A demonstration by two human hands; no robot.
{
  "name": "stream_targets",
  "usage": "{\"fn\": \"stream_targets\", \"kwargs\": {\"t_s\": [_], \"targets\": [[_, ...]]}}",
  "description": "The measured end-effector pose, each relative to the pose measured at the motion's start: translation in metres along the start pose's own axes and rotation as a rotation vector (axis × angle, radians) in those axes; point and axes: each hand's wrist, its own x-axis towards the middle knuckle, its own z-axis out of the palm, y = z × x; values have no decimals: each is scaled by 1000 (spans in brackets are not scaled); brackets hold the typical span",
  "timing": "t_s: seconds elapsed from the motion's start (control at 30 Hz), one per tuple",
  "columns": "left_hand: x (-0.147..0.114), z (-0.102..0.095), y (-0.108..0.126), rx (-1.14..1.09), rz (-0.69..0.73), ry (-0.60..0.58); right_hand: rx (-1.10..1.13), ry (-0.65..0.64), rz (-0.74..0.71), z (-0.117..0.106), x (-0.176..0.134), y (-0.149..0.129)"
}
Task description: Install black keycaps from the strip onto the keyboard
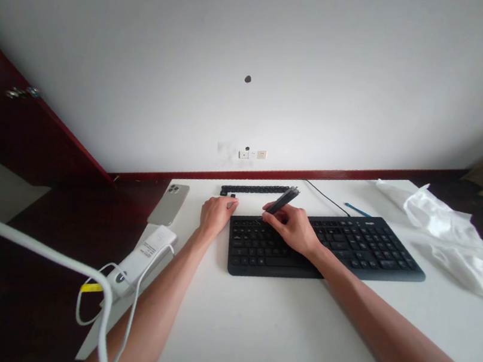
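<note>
My right hand (291,228) is closed round a dark grey, pen-like tool (284,200), whose exact kind I cannot make out. The tool slants with its upper end away to the right, and its lower end is by the top row of the black keyboard (377,246). My left hand (217,214) rests on the table beside the keyboard's upper left corner, fingers curled and pressed together. Whatever its fingertips hold, if anything, is hidden. Just beyond them lies a small black keycap (232,195). Behind both hands runs a row of black keycaps (256,190).
A phone (169,203) and a white power strip (143,257) with a looping white cable lie along the table's left edge. White crumpled plastic (436,213) spreads over the right side. A thin blue stick (357,210) and a black cord (325,195) lie behind the keyboard.
</note>
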Motion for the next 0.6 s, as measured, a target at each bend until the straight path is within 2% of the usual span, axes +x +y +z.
{"fn": "stream_targets", "kwargs": {"t_s": [0.6], "targets": [[-1,-2,2,35,-36,-9,-20,-15,-6,-1,0,-3]]}}
